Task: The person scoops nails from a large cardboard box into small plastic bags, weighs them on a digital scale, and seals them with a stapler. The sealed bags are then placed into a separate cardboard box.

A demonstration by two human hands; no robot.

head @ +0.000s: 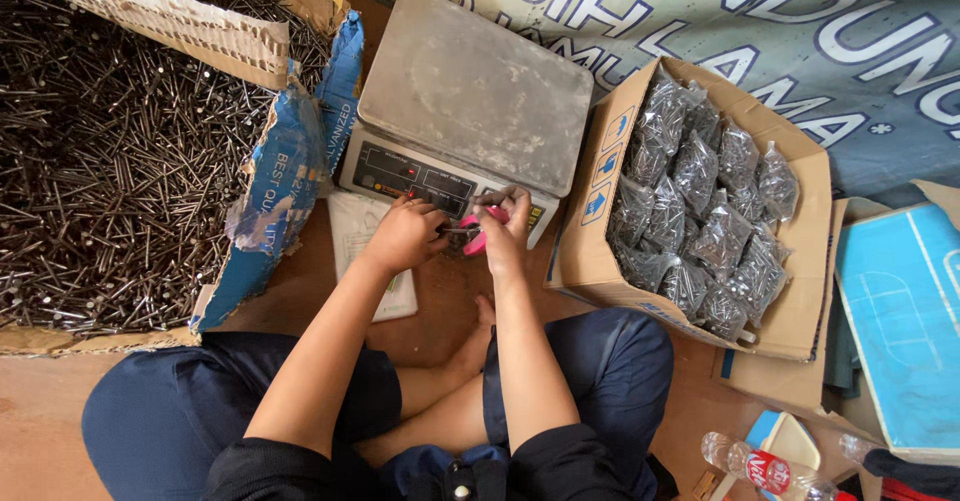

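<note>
Sealing a small bag of nails in front of the scale

My left hand [403,236] is curled around a small bag of nails [458,238] and my right hand [503,233] is closed on a pink stapler-like tool [478,233] pressed against it; both hands sit together just below the scale [470,101]. To the right of my hands, a cardboard box [800,311] already holds many filled bags [700,211], so I judge much of the packing done. To the left, a big heap of loose nails [110,151] remains unbagged, so plenty is left.
</note>
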